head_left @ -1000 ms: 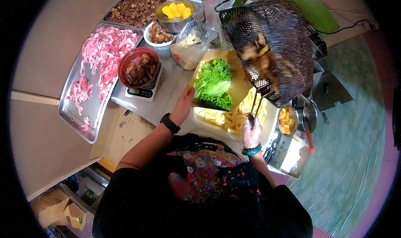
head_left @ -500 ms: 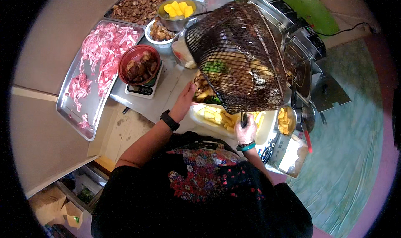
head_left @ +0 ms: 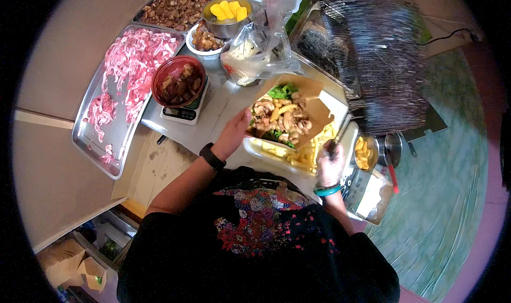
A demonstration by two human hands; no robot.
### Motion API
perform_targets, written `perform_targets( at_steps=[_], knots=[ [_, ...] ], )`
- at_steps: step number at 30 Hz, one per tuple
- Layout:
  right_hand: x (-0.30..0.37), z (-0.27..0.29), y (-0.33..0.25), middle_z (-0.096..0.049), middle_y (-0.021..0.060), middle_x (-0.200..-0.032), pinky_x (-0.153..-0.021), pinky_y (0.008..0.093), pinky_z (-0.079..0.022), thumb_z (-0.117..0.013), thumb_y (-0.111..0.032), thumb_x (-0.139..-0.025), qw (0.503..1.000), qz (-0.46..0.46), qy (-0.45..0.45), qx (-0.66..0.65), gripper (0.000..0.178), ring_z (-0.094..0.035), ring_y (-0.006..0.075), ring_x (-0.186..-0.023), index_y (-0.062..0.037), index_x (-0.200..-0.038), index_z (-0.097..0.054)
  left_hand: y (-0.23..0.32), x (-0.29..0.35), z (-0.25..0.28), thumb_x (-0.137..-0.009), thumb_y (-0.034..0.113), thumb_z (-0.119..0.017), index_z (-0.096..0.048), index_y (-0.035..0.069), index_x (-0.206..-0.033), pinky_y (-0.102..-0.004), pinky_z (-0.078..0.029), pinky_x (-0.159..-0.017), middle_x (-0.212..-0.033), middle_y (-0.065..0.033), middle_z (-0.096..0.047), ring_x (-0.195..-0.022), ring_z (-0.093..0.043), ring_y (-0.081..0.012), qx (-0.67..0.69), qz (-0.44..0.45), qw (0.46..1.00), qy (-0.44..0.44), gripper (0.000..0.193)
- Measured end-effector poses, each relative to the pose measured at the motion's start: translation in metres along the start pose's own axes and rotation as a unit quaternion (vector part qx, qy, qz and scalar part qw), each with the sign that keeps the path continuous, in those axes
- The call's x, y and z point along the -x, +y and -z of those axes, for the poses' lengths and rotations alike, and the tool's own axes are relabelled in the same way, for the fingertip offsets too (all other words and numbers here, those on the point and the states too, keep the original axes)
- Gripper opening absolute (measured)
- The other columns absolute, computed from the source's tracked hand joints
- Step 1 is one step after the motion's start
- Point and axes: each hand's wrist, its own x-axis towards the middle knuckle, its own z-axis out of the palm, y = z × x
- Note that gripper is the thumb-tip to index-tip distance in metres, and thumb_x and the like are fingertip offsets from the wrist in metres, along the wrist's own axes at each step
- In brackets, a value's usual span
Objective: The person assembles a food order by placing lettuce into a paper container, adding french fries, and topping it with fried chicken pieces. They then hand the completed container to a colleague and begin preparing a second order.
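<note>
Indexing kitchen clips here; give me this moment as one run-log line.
left hand: holds paper box; right hand: grips basket handle; box: browned pieces, lettuce; mesh basket: right of box, motion-blurred

1 head-worn fisheye view, facing steeply down at worktop [head_left: 219,105], fairly near.
</note>
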Motion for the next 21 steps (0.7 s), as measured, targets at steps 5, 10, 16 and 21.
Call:
perform_targets(
  at_steps=[5, 10, 16, 21],
  knots=[
    [-0.021, 0.019, -0.03, -0.039, -0.0053, -0.054, -0.037, 0.0191, -0.025, -0.054, -0.013, -0.078, 0.992, -0.053, -0.028, -0.107, 0.009, -0.034, 0.0052, -0.04, -0.0081, -0.084, -0.049, 0.004, 0.024, -0.024, -0.089, 0.039, -0.039, -0.033, 0.0, -0.125, -0.0319, -0.047, -0.079, -0.121, -0.0135, -0.042, -0.106, -0.046, -0.0229, -0.075, -0.029, 0.996, -0.041, 0.054],
    [-0.038, 0.045, -0.011, -0.04, -0.0045, -0.055, -0.037, 0.021, -0.028, -0.052, -0.017, -0.08, 0.99, -0.069, -0.01, -0.124, 0.019, -0.035, 0.0063, -0.042, -0.005, -0.094, -0.05, -0.003, 0.012, -0.023, -0.088, 0.034, -0.044, -0.042, -0.001, -0.117, -0.0316, -0.046, -0.078, -0.107, -0.0114, -0.055, -0.095, -0.054, -0.0208, -0.213, 0.046, 0.965, -0.146, 0.045],
    [-0.057, 0.044, -0.008, -0.036, -0.0022, -0.05, -0.033, 0.0219, -0.026, -0.05, -0.016, -0.079, 0.981, -0.111, -0.045, -0.154, 0.021, -0.033, 0.0083, -0.038, -0.0038, -0.095, -0.049, 0.016, 0.03, 0.039, -0.082, 0.025, -0.054, -0.054, -0.003, -0.089, -0.0333, -0.045, -0.071, -0.088, -0.0168, -0.059, -0.078, -0.058, -0.0239, -0.168, -0.084, 0.956, 0.225, 0.029],
    [-0.095, 0.047, 0.001, -0.033, -0.0016, -0.051, -0.032, 0.0218, -0.027, -0.05, -0.019, -0.078, 0.95, -0.171, -0.112, -0.235, 0.028, -0.031, 0.0087, -0.037, -0.0003, -0.098, -0.044, -0.028, 0.038, 0.132, -0.081, 0.032, -0.057, -0.04, 0.001, -0.114, -0.0275, -0.047, -0.053, -0.083, -0.0107, -0.053, -0.071, -0.053, -0.0165, 0.045, -0.064, 0.902, 0.425, 0.048]
  ],
)
